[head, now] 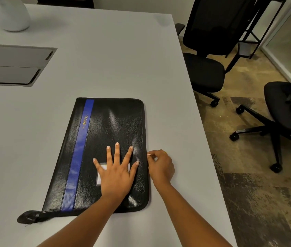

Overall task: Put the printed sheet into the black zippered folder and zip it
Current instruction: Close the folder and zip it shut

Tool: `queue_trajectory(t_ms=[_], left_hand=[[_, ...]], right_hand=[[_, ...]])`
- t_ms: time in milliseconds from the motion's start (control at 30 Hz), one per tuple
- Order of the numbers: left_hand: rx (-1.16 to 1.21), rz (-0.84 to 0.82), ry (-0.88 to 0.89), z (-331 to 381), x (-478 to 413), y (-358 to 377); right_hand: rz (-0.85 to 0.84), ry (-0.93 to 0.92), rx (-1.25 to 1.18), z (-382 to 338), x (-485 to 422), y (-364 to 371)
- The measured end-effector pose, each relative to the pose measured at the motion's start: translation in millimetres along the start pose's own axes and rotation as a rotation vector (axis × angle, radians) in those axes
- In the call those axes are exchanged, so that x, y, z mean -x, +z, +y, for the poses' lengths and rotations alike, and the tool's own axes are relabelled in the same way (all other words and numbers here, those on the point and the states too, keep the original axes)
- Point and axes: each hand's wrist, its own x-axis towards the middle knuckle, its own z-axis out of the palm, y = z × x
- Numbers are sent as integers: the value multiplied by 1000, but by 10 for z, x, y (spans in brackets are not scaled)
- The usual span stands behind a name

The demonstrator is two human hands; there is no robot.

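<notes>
Where a pale grey surface (105, 59) stretches beside two black office chairs (205, 72), the black zippered folder (109, 122) lies flat near the front right corner, a blue stripe (79, 148) running down its cover. The left hand (116, 173) presses on the cover, its grip apart, fingers straight and spread. The right hand (161, 166), just beside the folder's right edge, has its grip pinched on a small gold-coloured zipper pull (149, 155).

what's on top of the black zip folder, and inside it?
Left hand lies flat on the black leather-look folder, partly covering a pale label window. Right hand pinches the gold zipper pull at its edge. Inside is hidden: cover closed.
</notes>
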Motion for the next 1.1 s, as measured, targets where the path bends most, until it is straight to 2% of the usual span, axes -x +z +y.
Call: queue_trajectory(t_ms=[333,567,700,867,1100], left_hand=[[-19,-23,-8,-11,-8,6],[8,-39,0,4,-32,-28],[-37,-6,62,-24,-92,-79],[38,64,170,-29,-354,-194],[3,-224,202,-112,-602,-104]], right_hand=[[-48,25,-51,-49,-137,9],[-87,-129,-18,7,-104,-14],[-85,-169,-19,32,-113,-25],[-86,-157,-22,40,-121,-24],[-54,-150,-13,21,-149,8]])
